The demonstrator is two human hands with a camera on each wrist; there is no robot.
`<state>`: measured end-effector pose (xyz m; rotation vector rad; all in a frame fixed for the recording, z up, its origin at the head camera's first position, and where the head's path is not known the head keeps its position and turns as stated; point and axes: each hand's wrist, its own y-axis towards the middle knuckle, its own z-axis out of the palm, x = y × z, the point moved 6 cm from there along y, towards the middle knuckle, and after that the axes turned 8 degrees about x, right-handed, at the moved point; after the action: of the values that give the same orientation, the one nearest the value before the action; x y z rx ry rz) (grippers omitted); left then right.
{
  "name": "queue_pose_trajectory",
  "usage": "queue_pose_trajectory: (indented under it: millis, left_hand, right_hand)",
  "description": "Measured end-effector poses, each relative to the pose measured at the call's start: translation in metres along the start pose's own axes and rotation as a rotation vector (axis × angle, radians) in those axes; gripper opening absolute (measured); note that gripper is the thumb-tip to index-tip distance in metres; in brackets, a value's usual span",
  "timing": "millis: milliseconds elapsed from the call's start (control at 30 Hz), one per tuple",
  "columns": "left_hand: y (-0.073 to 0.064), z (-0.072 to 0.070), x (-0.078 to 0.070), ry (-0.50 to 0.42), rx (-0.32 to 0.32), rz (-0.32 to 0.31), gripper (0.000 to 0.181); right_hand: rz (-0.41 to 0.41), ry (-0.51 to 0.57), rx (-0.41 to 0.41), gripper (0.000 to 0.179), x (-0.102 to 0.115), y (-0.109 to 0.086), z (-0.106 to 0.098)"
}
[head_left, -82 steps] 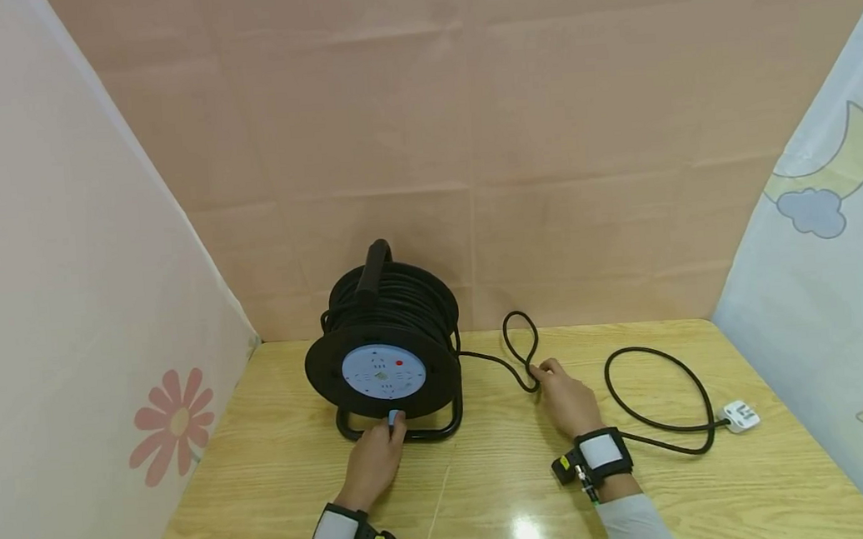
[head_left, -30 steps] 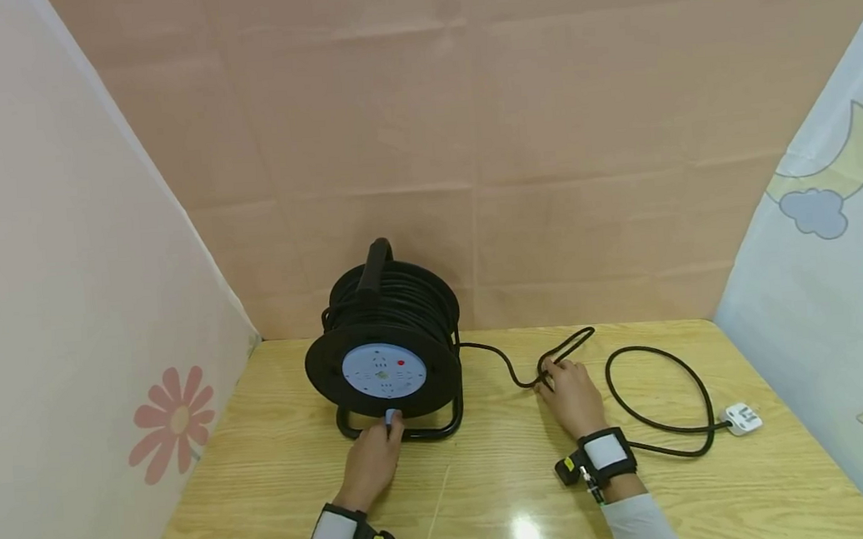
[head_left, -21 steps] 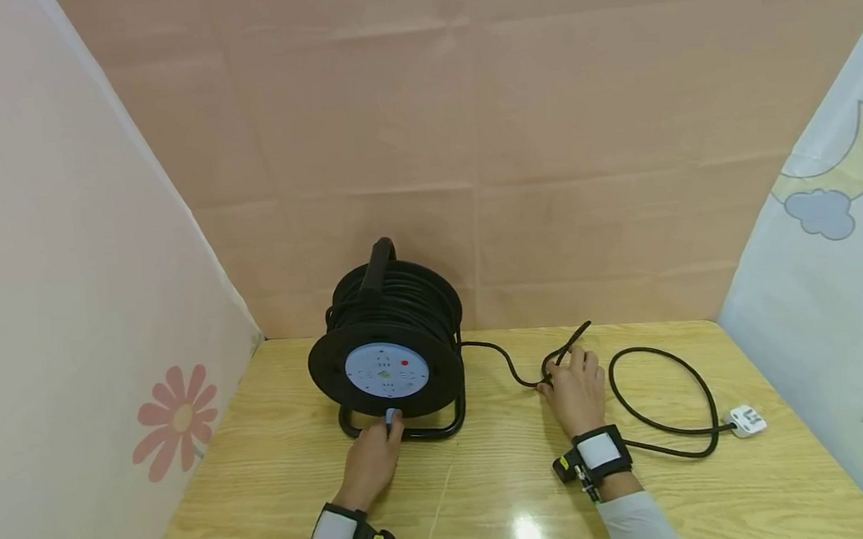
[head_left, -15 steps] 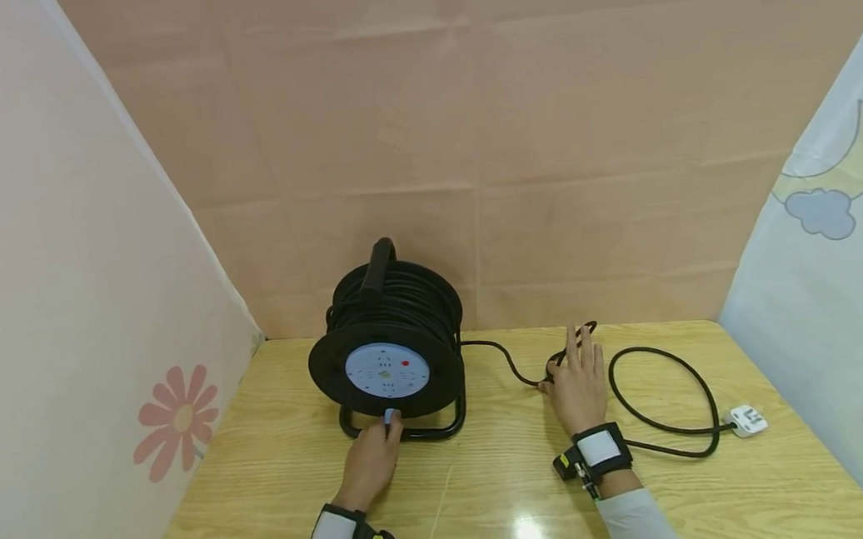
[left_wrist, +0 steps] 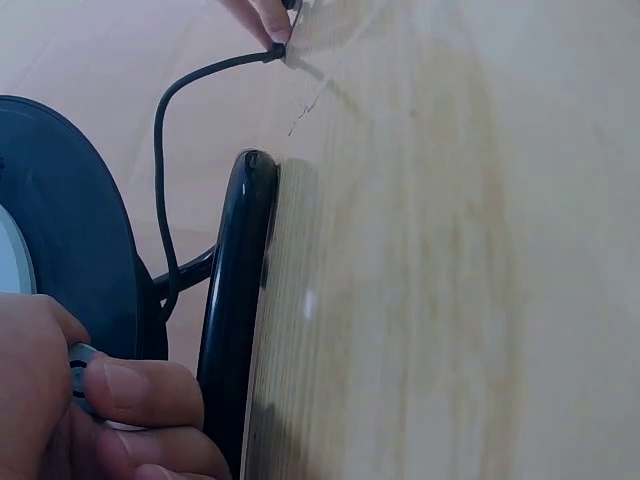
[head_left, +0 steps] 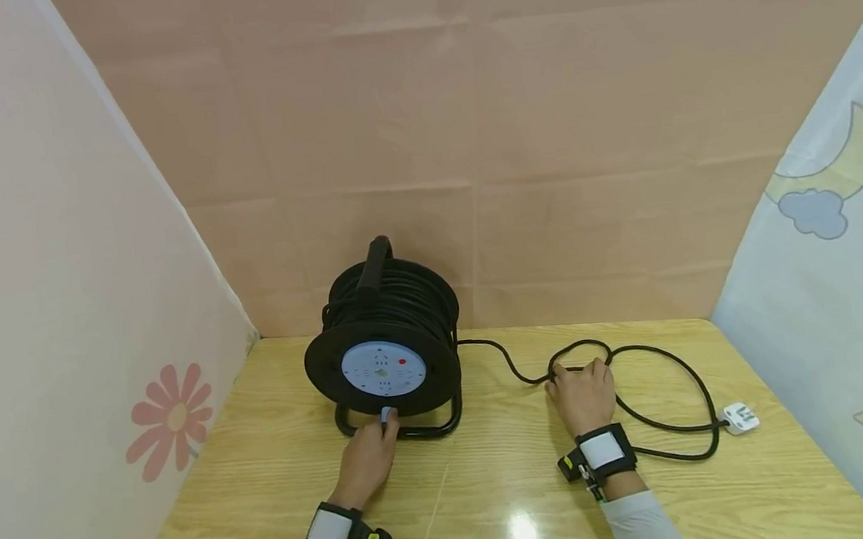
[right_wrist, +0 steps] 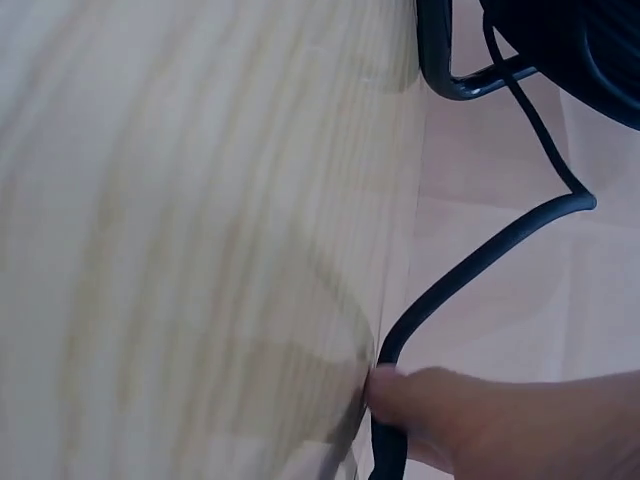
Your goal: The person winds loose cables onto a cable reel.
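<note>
Both hands busy on this reel (head_left: 381, 333)
Left hand (head_left: 365, 464) pinches its 6 o'clock knob (head_left: 386, 413), right hand (head_left: 585, 399) has got the cable (right_wrist: 455, 280) pinched

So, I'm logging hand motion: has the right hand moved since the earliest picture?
Yes: in the head view, the right hand has shifted slightly rightward, away from the cable reel.

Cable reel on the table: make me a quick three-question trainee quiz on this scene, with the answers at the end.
1. Which part of the reel does the left hand grip?
2. True or false: the white plug sits in a socket on the reel.
3. The right hand holds: A) the reel's carrying handle; B) the black cable; C) the white plug.

Key: 1. The pale knob at its lower edge. 2. False; it lies on the table. 3. B.
</note>
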<state>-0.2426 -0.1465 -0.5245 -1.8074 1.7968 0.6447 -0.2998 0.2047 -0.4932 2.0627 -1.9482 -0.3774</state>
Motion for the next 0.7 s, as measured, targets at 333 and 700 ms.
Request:
queue_pose_trajectory:
  millis: [333, 700]
  left_hand:
    - [0.000, -0.006, 0.009, -0.024, -0.016, -0.036, 0.056]
    - [0.001, -0.021, 0.017, -0.069, -0.036, -0.055, 0.053]
  right_hand:
    - [-0.011, 0.019, -0.176, 0.015, -0.009, 0.001, -0.007]
    - [-0.002, 0.050, -0.220, 0.018, -0.016, 0.007, -0.010]
